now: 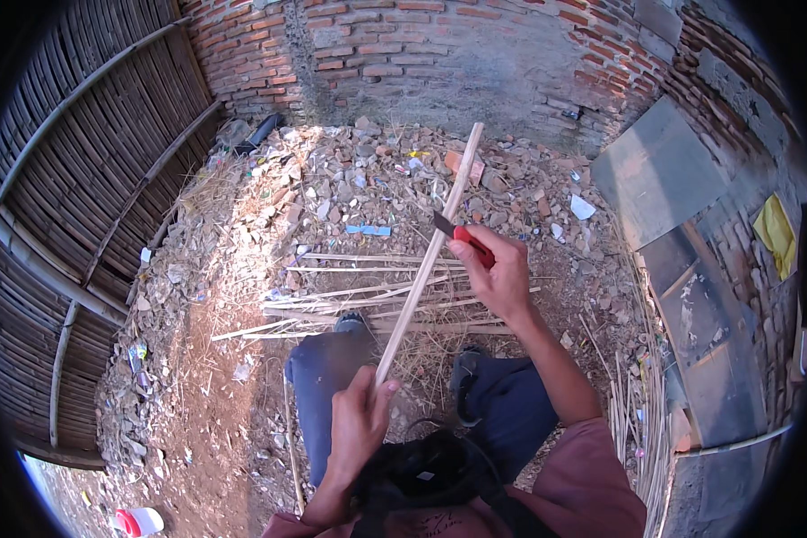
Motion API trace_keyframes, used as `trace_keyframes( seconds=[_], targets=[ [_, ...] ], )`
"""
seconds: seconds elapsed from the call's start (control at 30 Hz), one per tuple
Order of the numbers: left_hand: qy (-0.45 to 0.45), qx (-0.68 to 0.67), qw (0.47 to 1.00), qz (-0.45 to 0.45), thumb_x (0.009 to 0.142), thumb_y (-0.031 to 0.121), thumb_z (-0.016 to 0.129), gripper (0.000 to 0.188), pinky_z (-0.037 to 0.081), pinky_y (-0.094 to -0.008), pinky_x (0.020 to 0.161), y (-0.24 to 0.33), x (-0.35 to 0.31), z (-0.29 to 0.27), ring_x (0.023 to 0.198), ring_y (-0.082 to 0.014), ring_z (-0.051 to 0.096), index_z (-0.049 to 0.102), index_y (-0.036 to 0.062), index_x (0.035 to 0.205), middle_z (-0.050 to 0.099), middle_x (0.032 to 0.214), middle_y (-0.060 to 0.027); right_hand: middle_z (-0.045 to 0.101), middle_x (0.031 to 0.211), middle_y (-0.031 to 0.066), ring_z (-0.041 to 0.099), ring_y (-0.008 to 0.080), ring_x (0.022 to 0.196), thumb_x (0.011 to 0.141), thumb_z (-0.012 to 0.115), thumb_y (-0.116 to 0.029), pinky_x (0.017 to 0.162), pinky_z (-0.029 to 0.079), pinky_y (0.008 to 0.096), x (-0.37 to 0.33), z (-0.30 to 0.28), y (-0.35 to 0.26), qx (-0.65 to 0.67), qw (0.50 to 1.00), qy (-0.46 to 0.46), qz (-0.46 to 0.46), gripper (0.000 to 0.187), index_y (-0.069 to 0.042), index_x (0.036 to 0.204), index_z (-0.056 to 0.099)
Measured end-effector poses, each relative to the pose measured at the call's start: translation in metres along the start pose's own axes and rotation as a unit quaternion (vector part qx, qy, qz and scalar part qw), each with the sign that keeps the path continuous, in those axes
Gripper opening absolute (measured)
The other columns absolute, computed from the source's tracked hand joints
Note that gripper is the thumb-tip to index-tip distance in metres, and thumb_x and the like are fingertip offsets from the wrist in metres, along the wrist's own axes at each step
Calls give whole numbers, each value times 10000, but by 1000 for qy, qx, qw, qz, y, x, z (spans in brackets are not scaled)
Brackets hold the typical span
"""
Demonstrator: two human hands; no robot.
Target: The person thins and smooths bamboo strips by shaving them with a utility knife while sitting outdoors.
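Note:
A long pale bamboo strip slants up and away in front of me, its near end closed in my left hand. My right hand is wrapped round a red utility knife. The knife's dark blade lies across the strip, above its middle; whether it cuts into it I cannot tell. Beneath the strip, several more bamboo strips lie crosswise on the ground just beyond my feet.
Rubble covers the ground up to a brick wall. A bamboo-slat wall stands at left. Boards lean at right, beside a bundle of thin strips. A red-and-white container lies at lower left.

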State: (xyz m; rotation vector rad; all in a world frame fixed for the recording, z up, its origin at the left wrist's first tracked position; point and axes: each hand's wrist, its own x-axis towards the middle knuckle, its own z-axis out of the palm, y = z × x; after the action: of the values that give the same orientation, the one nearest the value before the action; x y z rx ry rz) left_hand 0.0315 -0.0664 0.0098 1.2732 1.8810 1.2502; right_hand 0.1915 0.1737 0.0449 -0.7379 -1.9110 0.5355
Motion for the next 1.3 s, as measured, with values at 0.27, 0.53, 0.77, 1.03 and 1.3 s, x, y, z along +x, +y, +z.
trace_keyframes(
  seconds=[0.27, 0.53, 0.77, 1.03, 1.3],
  targets=[
    [-12, 15, 999, -35, 1055, 230, 701, 273, 395, -346, 529, -14, -26, -4, 549, -129, 450, 627, -11, 949, 517, 598, -95, 660, 660, 86, 580, 166, 549, 1005, 755, -324, 550, 429, 325, 8, -12, 40, -44, 998, -27, -24, 304, -24, 1044, 777],
    [-72, 43, 996, -25, 1077, 254, 665, 302, 416, -382, 555, -34, -19, -10, 575, -174, 461, 588, -3, 938, 507, 623, -132, 666, 825, -21, 579, 59, 735, 1000, 780, -287, 627, 448, 260, 4, 0, 37, 213, 968, -90, 99, 373, 25, 1193, 712],
    [-176, 37, 983, -36, 1084, 290, 645, 298, 445, -407, 579, -32, -10, -19, 572, -231, 542, 602, 16, 973, 542, 638, -143, 625, 792, -42, 491, 8, 617, 1010, 768, -226, 507, 347, 207, -6, -2, 30, 399, 884, -109, 215, 275, -12, 1172, 709],
    [-114, 25, 992, 56, 1024, 186, 731, 322, 518, -397, 653, 6, 14, -7, 709, -264, 677, 537, -2, 1198, 652, 809, -130, 638, 800, -31, 510, 11, 642, 1017, 752, -201, 534, 374, 221, -9, 7, 12, 383, 885, -118, 236, 224, -6, 1121, 722],
    [-50, 24, 995, 84, 1078, 102, 584, 222, 487, -385, 656, 32, 57, 20, 705, -241, 628, 545, -23, 1258, 639, 842, -144, 689, 864, 13, 601, 74, 716, 1018, 741, -215, 651, 487, 268, -13, 1, 3, 253, 948, -130, 142, 236, -14, 1140, 719]
  ],
)
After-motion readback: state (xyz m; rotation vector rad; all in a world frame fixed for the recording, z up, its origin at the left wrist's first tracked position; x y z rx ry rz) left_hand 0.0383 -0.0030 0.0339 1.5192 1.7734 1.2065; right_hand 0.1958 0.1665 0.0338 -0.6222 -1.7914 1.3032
